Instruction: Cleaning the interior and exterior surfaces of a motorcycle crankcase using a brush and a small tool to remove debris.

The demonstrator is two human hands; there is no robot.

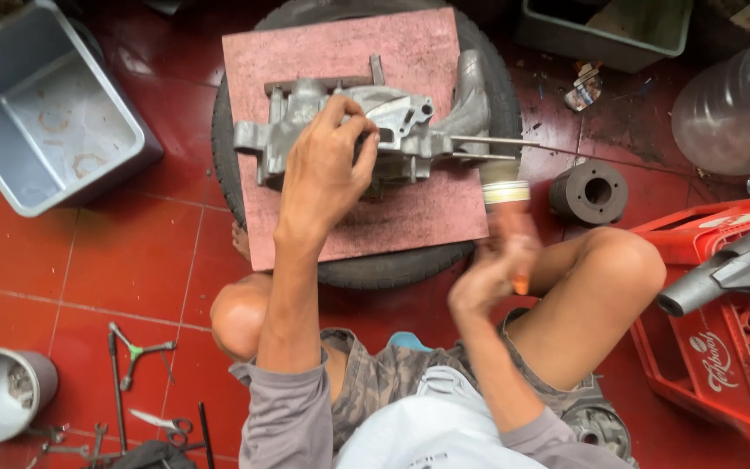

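Head view: the left hand (327, 169) presses down on the grey metal casting (366, 130), fingers curled over its top, mid-board on the pink board (410, 217). The right hand (492, 274) (blurred) grips a tool handle (505, 195) just off the board's right edge.

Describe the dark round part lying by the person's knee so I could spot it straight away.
Start at the tyre carrying the reddish board in the middle of the red floor. Just off its right edge, above the bent knee, lies a short dark cylinder. Unlike the pale cast housing on the board, it is dark, round and has one central hole.

red tiled floor (132, 260) under tyre (410, 265)
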